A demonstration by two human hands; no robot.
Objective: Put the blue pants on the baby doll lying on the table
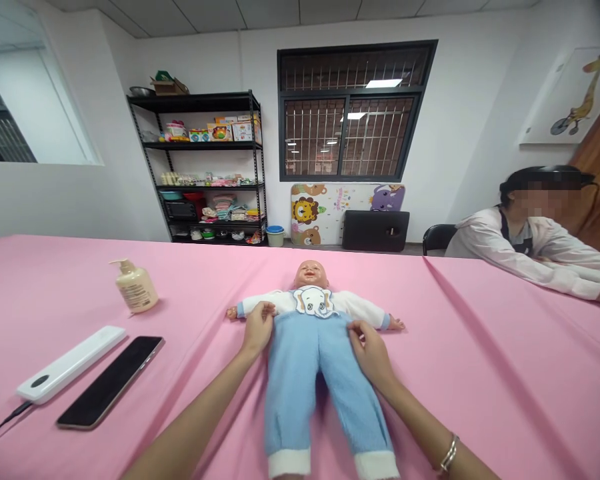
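Note:
A baby doll (313,301) lies on its back on a pink tablecloth (480,380), its head at the far side and arms spread. It wears a white elephant-print top and blue knitted trousers (300,380) with white cuffs. My left hand (258,328) is on the doll's white sleeve, at the side of its chest, with the fingers closed on the cloth. My right hand (370,353) pinches the trousers at the doll's other hip, just below the top. A silver bracelet circles my right wrist.
To the left stand a cream pump bottle (136,287), a white corded device (70,365) and a black smartphone (111,381). A seated person (525,250) leans on the table's far right. A black shelf rack (203,145) holding baby supplies stands against the back wall.

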